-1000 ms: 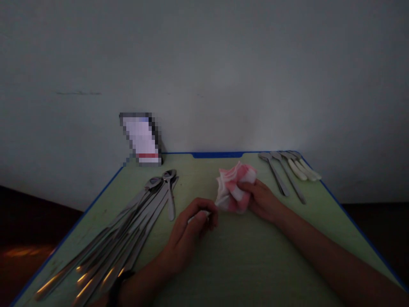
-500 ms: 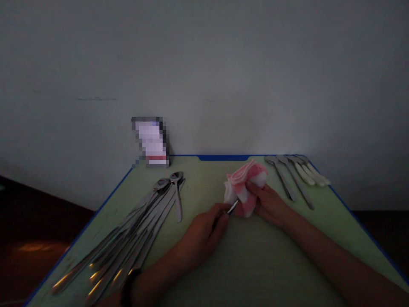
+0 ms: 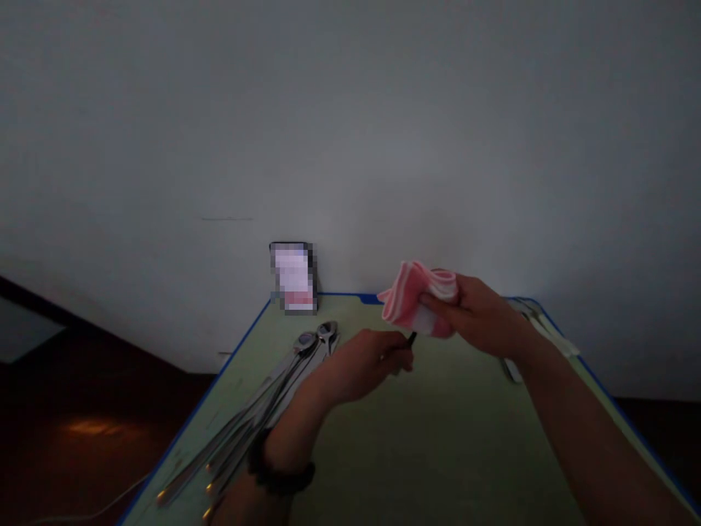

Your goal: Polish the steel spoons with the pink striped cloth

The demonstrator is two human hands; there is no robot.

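Observation:
My left hand (image 3: pixel 364 365) is closed round a thin piece of cutlery (image 3: pixel 412 339), of which only a short dark stretch shows. Its far end is hidden by a folded pink-and-white cloth (image 3: pixel 413 292), so its kind cannot be made out. My right hand (image 3: pixel 482 314) pinches that cloth, thumb on the near face, above the table. Left of my hands lies a pile of long metal cutlery, with the bowl of one spoon (image 3: pixel 305 342) and of another spoon (image 3: pixel 327 331) at its far end. My left forearm covers part of the pile.
A phone (image 3: pixel 294 274) with a blurred-out screen leans on the wall (image 3: pixel 350 146) at the back left. White-handled cutlery (image 3: pixel 558 337) lies at the far right, partly behind my right arm. The pale green table (image 3: pixel 432 446) has a blue edge.
The view has shifted, so the table sits lower and further right. Both hands, still holding the cutlery and the cloth, have turned; the cloth now stands folded higher and less metal shows.

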